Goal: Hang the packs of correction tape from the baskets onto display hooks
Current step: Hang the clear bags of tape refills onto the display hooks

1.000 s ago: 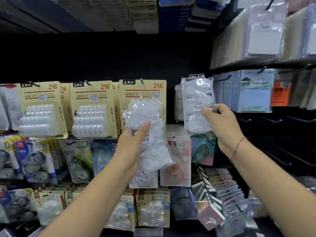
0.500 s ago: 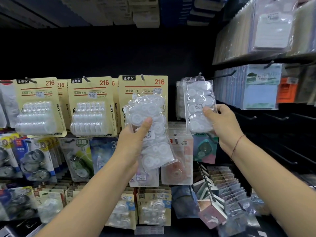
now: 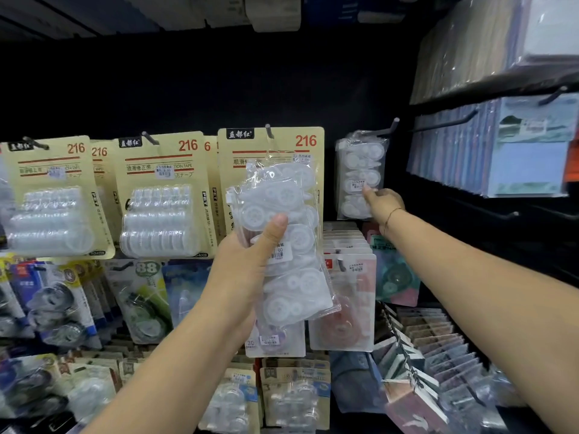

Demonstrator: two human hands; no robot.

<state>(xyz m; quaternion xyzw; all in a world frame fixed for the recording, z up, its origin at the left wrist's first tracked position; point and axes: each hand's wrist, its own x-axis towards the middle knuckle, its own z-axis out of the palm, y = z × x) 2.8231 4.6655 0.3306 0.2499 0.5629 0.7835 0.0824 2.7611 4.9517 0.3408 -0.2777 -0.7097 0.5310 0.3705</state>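
- Matte black display wall [image 3: 219, 89], hung with rows of goods on thin metal hooks.
- Three cream cardboard blister cards [image 3: 163, 195] printed "216", each with a ribbed clear bubble.
- Left hand [image 3: 241, 277] clamps a stack of crinkly clear packs of white correction tape [image 3: 282, 239], thumb pressed on front.
- Right hand [image 3: 383, 205] touches fingertips to a matching clear pack [image 3: 360, 177] hanging on its hook [image 3: 387, 128]; whether it is gripped, I cannot tell.

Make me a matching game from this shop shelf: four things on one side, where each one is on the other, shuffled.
Things:
1. left hand
2. right hand
3. yellow 216 cards
4. hook

Places:
A. hanging in a row, upper left
B. sticking out above the hung clear pack
C. gripping a bundle of clear packs
D. fingertips on the hung clear pack

Pairs: 1-C, 2-D, 3-A, 4-B
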